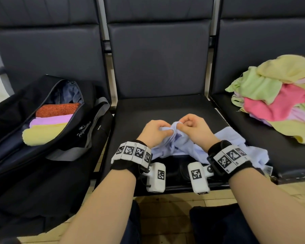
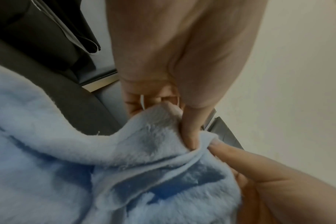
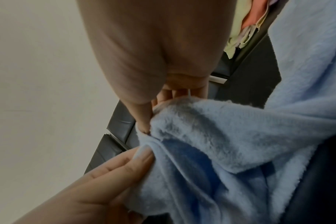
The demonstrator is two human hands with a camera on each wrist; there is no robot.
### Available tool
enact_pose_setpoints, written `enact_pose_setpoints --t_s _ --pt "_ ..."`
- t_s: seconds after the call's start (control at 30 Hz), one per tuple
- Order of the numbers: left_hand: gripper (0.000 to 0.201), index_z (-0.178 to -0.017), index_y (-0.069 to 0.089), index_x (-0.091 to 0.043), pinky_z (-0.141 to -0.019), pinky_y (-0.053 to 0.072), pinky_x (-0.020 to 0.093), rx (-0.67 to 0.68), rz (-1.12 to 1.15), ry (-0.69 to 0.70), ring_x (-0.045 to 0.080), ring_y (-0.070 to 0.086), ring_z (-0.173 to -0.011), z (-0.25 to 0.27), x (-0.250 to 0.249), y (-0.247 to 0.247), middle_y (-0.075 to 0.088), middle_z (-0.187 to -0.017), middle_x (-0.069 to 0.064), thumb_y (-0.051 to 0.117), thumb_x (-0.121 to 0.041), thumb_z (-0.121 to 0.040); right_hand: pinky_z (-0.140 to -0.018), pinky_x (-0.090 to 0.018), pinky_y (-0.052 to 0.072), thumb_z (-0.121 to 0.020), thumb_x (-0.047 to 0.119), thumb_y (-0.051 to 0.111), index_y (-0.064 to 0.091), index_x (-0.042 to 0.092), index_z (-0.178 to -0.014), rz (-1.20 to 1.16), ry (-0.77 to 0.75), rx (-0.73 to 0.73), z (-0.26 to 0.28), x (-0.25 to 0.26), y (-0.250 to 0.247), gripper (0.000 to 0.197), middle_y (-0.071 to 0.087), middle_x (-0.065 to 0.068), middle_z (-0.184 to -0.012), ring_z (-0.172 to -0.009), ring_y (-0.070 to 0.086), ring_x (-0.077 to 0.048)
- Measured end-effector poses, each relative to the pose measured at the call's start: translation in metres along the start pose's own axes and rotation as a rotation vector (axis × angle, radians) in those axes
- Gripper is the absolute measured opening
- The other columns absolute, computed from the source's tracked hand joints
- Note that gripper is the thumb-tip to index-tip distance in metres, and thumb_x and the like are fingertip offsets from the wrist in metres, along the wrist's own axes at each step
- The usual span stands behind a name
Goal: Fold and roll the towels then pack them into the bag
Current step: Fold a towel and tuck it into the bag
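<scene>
We pinch the soft, light blue towel (image 1: 181,145) at its bunched twelve o'clock edge with left hand (image 1: 154,132) and right hand (image 1: 197,131), judging corners the surest hold.

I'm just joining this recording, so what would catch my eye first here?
Both hands, the left hand and the right hand, pinch a crumpled light blue towel over the middle seat. On the left, an open black bag holds rolled towels; on the right seat lies a loose pile of towels.
</scene>
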State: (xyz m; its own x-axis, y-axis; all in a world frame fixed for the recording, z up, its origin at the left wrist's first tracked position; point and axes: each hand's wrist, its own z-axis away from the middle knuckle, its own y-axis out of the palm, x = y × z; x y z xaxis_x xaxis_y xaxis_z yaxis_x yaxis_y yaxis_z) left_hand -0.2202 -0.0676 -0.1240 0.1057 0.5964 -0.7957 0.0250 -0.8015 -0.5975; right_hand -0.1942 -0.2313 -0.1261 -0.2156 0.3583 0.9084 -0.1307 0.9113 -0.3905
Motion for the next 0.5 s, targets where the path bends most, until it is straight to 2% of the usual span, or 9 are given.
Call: enact_pose_setpoints --t_s 0.1,0.2,0.23,0.3,0.37,0.43,0.5 --pt "0.012 -0.094 0.069 -0.006 -0.073 0.043 0.015 -0.122 0.079 0.006 0.010 0.059 -0.083 0.000 -0.002 -0.006 0.068 -0.094 0.004 0.063 -0.014 -0.088 -0.061 -0.014 0.046 -0.085 0.018 0.071 0.061 0.020 -0.077 0.020 -0.034 0.004 -0.002 -0.004 -0.003 0.014 0.061 0.006 -0.067 -0.060 0.056 -0.001" --pt "0.005 -0.092 0.066 -0.011 -0.066 0.042 0.004 -0.279 0.262 -0.003 0.000 0.057 -0.077 0.002 -0.004 -0.012 0.064 -0.088 -0.004 0.061 -0.013 -0.090 -0.064 -0.017 0.045 -0.081 0.015 0.075 0.061 0.021 -0.075 0.166 -0.049 0.068 -0.003 -0.011 -0.003 0.017 0.061 0.005 -0.072 -0.065 0.055 -0.008" --pt "0.005 -0.093 0.066 -0.012 -0.067 0.043 0.005 -0.327 0.323 0.001 0.000 0.058 -0.078 0.003 -0.004 -0.014 0.064 -0.089 -0.005 0.062 -0.013 -0.090 -0.064 -0.018 0.044 -0.080 0.013 0.075 0.060 0.021 -0.075 0.235 -0.053 0.073 -0.004 -0.014 -0.003 0.018 0.059 0.005 -0.071 -0.065 0.054 -0.010" --pt "0.007 -0.095 0.066 -0.013 -0.078 0.049 0.018 -0.423 0.401 -0.005 0.005 0.060 -0.083 0.001 -0.001 -0.020 0.065 -0.091 -0.004 0.062 -0.016 -0.090 -0.067 -0.022 0.041 -0.081 0.012 0.073 0.060 0.017 -0.076 0.347 -0.056 0.053 -0.005 -0.021 -0.003 0.015 0.058 0.004 -0.071 -0.067 0.054 -0.013" --pt "0.006 -0.094 0.065 -0.015 -0.082 0.050 0.028 -0.545 0.468 -0.035 0.010 0.060 -0.085 0.000 0.003 -0.026 0.066 -0.090 -0.003 0.062 -0.018 -0.090 -0.071 -0.027 0.044 -0.083 0.014 0.070 0.063 0.014 -0.079 0.447 -0.037 0.012 -0.006 -0.025 -0.005 0.009 0.062 -0.002 -0.076 -0.075 0.058 -0.019" --pt "0.004 -0.087 0.062 -0.018 -0.078 0.049 0.025 -0.666 0.546 -0.067 0.008 0.058 -0.079 -0.001 0.006 -0.034 0.063 -0.084 -0.005 0.060 -0.016 -0.091 -0.077 -0.036 0.049 -0.086 0.019 0.067 0.066 0.012 -0.083 0.518 -0.004 -0.043 -0.007 -0.027 -0.009 0.008 0.066 -0.007 -0.079 -0.081 0.061 -0.027" --pt "0.005 -0.087 0.061 -0.015 -0.069 0.046 0.014 -0.779 0.570 -0.109 0.005 0.055 -0.072 -0.002 0.011 -0.042 0.060 -0.080 -0.006 0.058 -0.015 -0.091 -0.083 -0.039 0.046 -0.089 0.022 0.064 0.067 0.012 -0.089 0.582 -0.009 -0.109 -0.007 -0.026 -0.011 0.011 0.068 -0.008 -0.083 -0.086 0.061 -0.030"
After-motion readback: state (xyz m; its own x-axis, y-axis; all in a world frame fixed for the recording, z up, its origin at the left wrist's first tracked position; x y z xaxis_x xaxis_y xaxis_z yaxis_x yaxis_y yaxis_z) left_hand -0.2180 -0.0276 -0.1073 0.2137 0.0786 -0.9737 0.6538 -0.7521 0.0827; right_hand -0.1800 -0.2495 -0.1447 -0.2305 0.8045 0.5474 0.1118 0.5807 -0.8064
